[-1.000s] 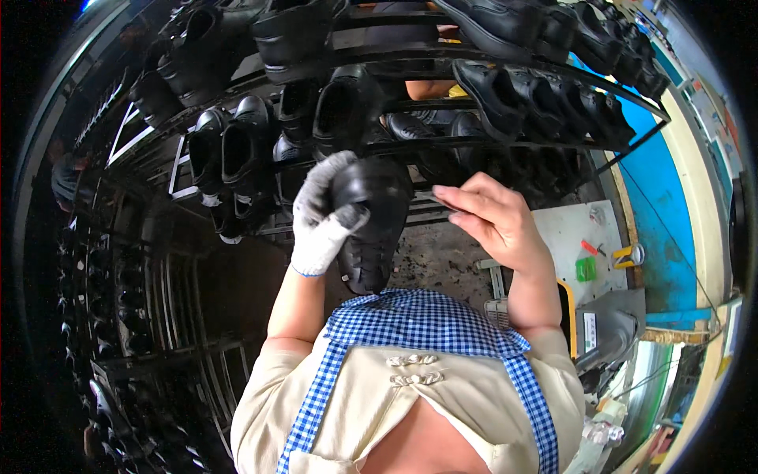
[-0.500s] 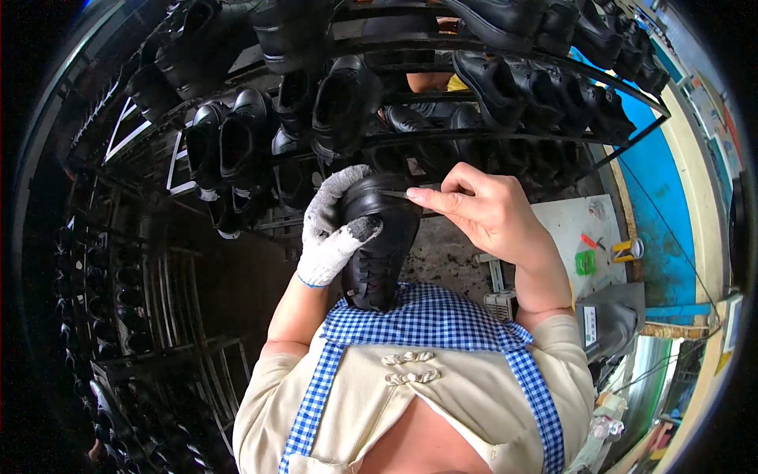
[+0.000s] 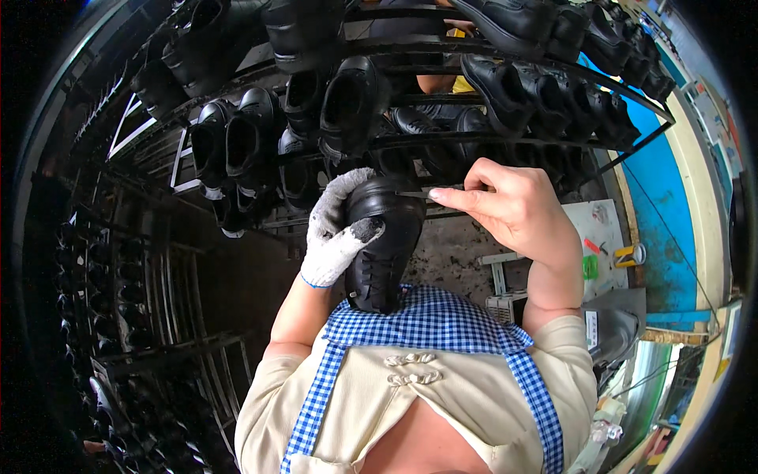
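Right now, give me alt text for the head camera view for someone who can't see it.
A person's gloved left hand holds a black lace-up shoe; the bare right hand pinches a thin object at the shoe's far end. Metal racks of black shoes stand beyond.

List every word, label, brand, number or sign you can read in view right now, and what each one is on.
No text is clear enough to quote.
White label on the grey housing at the right: dark marks, too small and blurred to read.
Black shoe in the gloved left hand: no lettering can be made out.
Racked shoes: none can be made out.
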{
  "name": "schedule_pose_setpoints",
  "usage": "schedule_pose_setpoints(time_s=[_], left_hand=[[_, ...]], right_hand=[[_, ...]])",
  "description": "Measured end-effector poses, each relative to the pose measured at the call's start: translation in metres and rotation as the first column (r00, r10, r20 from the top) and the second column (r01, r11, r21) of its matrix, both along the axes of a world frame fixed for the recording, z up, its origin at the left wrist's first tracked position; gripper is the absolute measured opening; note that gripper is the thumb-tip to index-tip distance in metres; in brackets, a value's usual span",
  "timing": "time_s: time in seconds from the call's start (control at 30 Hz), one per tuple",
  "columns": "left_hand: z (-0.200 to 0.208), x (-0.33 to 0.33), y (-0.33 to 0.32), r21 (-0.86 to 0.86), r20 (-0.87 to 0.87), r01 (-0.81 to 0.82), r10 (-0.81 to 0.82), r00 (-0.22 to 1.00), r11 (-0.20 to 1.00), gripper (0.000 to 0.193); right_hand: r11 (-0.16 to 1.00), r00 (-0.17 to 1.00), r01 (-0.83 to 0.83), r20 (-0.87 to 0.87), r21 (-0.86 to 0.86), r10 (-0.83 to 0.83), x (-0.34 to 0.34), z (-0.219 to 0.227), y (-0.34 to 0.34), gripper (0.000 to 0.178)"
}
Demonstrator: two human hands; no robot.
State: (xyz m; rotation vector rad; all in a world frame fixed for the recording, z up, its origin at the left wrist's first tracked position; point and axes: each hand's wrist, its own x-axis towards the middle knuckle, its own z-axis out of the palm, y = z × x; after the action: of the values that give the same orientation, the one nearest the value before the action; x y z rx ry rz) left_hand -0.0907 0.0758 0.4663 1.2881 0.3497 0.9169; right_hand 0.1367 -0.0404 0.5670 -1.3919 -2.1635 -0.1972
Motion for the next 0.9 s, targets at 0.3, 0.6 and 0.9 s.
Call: schedule_pose_setpoints(time_s=[0.3, 0.6, 0.9], left_hand=[[-0.002, -0.002, 0.006, -0.001, 0.016, -0.019, 0.019, 1.0, 1.0, 0.072], [0.001, -0.006, 0.008, -0.043, 0.0, -0.017, 0.017, 1.0, 0.999, 0.074], [-0.003, -0.009, 0.009, -0.014, -0.002, -0.057, 0.057, 0.998, 0.998, 0.073]], right_hand=[[0.999, 0.998, -0.015, -0.057, 0.044, 0.017, 0.0, -0.008, 0.014, 0.032], [0.999, 0.998, -0.05, -0.049, 0.022, 0.051, -0.014, -0.003, 0.022, 0.032], [0.998, 0.997, -0.056, -0.062, -0.033, 0.054, -0.005, -0.005, 0.018, 0.03]])
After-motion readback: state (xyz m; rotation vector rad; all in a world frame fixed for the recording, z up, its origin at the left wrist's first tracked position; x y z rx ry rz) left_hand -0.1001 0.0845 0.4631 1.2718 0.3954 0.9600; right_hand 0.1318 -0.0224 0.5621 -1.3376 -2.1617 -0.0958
